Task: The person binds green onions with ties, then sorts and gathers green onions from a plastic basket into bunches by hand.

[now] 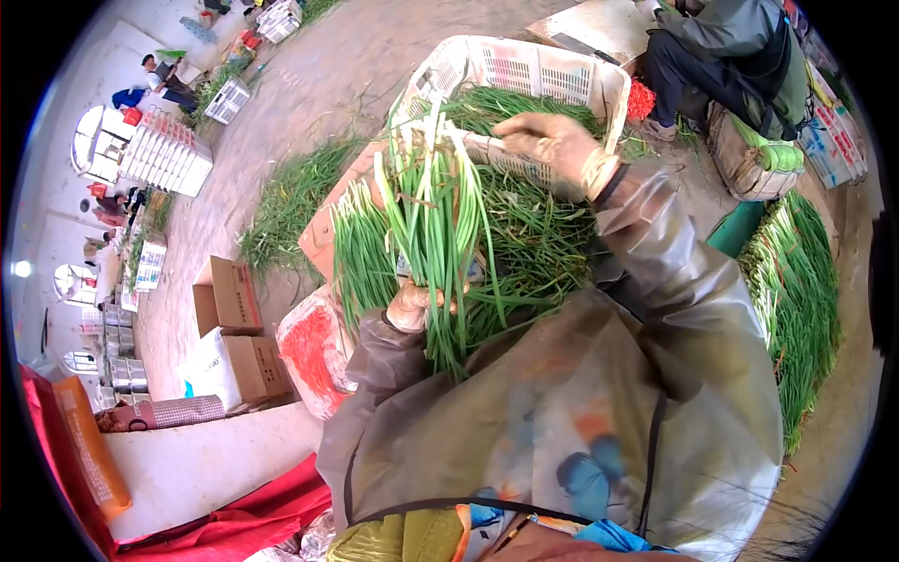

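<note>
A bunch of long green stalks with pale ends (440,201) stands upright in front of me, and my left hand (412,307), gloved, is wrapped round its lower part. To the right of the pale ends my gloved right hand (557,148) is raised over the near edge of a white plastic crate (552,75), fingers bent, with no stalks visible in it. More green stalks lie inside the crate. Beside the held bunch, on the left, is another bunch (361,234). Loose greens (534,244) are heaped between me and the crate.
A red-and-white sack (318,351) and cardboard boxes (227,295) are at the left. Scattered greens (295,201) cover part of the floor. A large pile of stalks (796,300) stands at the right. Another person (721,56) sits at the upper right.
</note>
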Motion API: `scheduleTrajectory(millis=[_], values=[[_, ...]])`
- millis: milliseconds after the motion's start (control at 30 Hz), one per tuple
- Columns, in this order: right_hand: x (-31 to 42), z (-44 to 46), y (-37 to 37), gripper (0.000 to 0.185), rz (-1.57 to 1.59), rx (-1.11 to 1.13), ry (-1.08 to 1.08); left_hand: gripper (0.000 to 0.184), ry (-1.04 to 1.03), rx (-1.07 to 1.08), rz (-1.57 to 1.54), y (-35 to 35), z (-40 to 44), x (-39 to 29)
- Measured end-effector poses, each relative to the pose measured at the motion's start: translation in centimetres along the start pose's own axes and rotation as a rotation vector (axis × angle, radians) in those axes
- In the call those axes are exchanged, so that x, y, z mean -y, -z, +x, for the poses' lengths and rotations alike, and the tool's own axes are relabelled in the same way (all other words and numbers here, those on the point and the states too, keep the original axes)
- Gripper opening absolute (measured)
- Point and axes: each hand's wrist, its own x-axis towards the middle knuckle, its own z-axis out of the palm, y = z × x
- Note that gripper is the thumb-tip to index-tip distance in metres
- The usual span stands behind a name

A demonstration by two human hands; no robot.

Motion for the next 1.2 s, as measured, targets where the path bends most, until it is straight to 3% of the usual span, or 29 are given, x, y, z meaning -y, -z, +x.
scheduleTrajectory(millis=[67,133,200,233,267,333,400,433,467,533,567,600,667,700,733,800,867,933,1033,1100,1133,1200], values=[[3.5,-0.2,-2.5,0.023,0.446,0.094,-0.243,0.056,0.022,0.004,0.021,-1.0,0.6,-0.4],[1.1,0.8,-4.6,0.025,0.493,0.103,-0.022,0.059,-0.031,-0.058,0.0,-4.7,0.7,-1.7],[2.9,1.1,-3.0,0.02,0.575,-0.13,-0.124,0.061,-0.02,0.014,0.016,-3.5,1.0,-2.2],[1.8,2.3,-2.2,0.018,0.956,-0.28,-0.191,0.062,-0.043,-0.032,0.04,-3.1,0.8,-2.1],[2.6,2.6,-1.0,0.022,0.916,-0.404,-0.261,0.064,-0.06,-0.077,0.064,-2.8,0.5,-2.2],[1.6,2.7,0.7,0.02,0.989,-0.171,-0.255,0.064,-0.02,-0.159,0.071,-2.3,0.0,-2.3],[4.5,2.8,-1.2,0.023,0.881,-0.1,-0.36,0.063,-0.077,-0.076,0.169,-2.2,0.4,-2.6],[5.3,2.7,-1.4,0.022,0.785,0.016,-0.281,0.067,-0.065,-0.108,0.144,-2.7,0.4,-2.6],[6.3,2.7,-1.7,0.022,0.79,-0.018,-0.28,0.067,-0.065,-0.102,0.144,-2.2,0.7,-2.2],[7.9,2.5,-0.8,0.021,0.789,0.061,-0.181,0.076,-0.148,0.08,0.089,-0.9,1.5,-1.1],[8.4,2.6,-0.6,0.021,0.78,0.067,-0.179,0.089,-0.092,0.054,-0.106,-1.7,1.1,-0.9],[8.7,2.6,-0.4,0.022,0.697,0.111,-0.151,0.089,-0.102,0.055,-0.11,-2.3,1.2,-1.0],[9.0,2.7,0.0,0.023,0.611,0.158,-0.123,0.099,-0.131,0.134,-0.453,-3.3,1.4,-1.2],[8.9,2.7,0.5,0.024,0.625,0.128,-0.135,0.103,-0.263,0.159,-0.412,-3.0,2.0,-0.9],[8.8,2.8,1.1,0.024,0.64,0.095,-0.147,0.104,-0.218,0.16,-0.511,-2.2,1.7,-0.9],[6.5,3.3,3.8,0.025,0.537,-0.029,-0.132,0.099,-0.396,0.135,-0.389,-3.1,1.7,-1.6],[3.6,4.1,6.0,0.025,0.469,-0.259,-0.177,0.095,-0.476,0.173,-0.329,-2.5,0.8,-2.3],[2.4,3.8,9.1,0.025,0.6,-0.237,-0.171,0.092,-0.545,0.288,-0.27,-1.1,0.2,-2.9],[1.5,3.0,11.7,0.023,0.281,-0.44,-0.158,0.087,-0.6,0.464,-0.21,2.4,-0.9,-3.1],[-3.3,3.9,14.4,0.024,0.065,-0.542,-0.151,0.085,-0.607,0.469,-0.204,4.7,-2.3,-3.2],[-3.7,3.6,14.5,0.024,-0.241,-0.612,-0.225,0.085,-0.602,0.451,-0.198,5.8,-2.9,-3.4],[-5.1,4.1,12.9,0.024,-0.008,-0.387,0.002,0.078,-0.633,0.385,-0.198,4.5,-3.2,-3.3]])
